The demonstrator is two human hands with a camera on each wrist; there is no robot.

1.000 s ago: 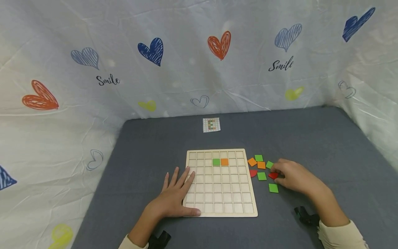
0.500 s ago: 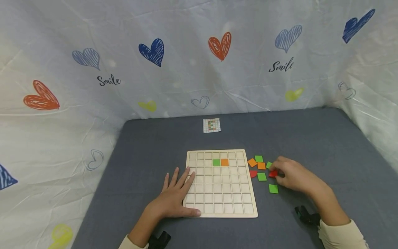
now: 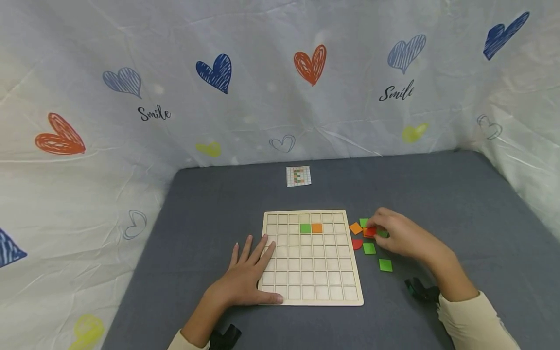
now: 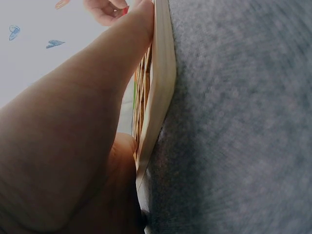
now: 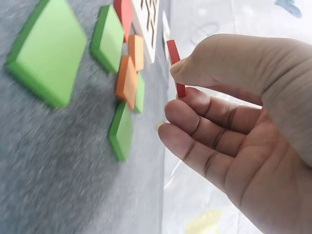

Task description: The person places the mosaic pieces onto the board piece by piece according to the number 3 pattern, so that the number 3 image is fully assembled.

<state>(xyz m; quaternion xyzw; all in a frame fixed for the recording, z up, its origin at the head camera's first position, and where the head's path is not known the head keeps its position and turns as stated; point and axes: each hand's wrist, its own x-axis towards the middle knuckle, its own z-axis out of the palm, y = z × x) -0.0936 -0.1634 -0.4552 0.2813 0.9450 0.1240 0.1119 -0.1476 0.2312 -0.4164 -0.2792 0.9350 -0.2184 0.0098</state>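
Note:
My right hand [image 3: 400, 234] pinches a red tile [image 5: 176, 68] between thumb and fingers, held up off the cloth in the right wrist view. In the head view that tile overlaps an orange tile in the loose group. My left hand [image 3: 245, 279] lies with spread fingers on the left edge of the wooden grid board [image 3: 313, 265], its thumb at the near edge. One green tile [image 3: 305, 228] and one orange tile [image 3: 317, 228] sit side by side in cells of the board's second row from the top.
Right of the board lie loose tiles: a green one [image 3: 369, 248], a nearer green one [image 3: 385, 265], a tilted orange one [image 3: 356, 228] and a rounded red piece [image 3: 357, 244]. A small printed pattern card [image 3: 299, 176] lies beyond the board on the grey cloth [image 3: 227, 194].
My right hand has lifted the red tile from the cloth and carried it left and slightly away, towards the board. The left hand stays in place on the board.

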